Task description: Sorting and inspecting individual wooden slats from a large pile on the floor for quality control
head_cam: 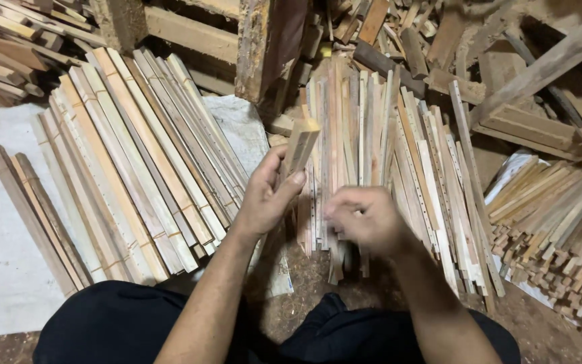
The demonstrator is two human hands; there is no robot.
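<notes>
Sorting step: left hand (264, 199) fingers clamped on 1 slat (300, 145) above the middle pile (372, 155); right hand (365, 217) blurred, grip unclear, likely needs a steady regrip.

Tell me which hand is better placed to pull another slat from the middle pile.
Right, probably. The right hand is free and lies directly over the middle pile of slats, fingers curled at it. The left hand is occupied, gripping a short wooden slat upright.
</notes>
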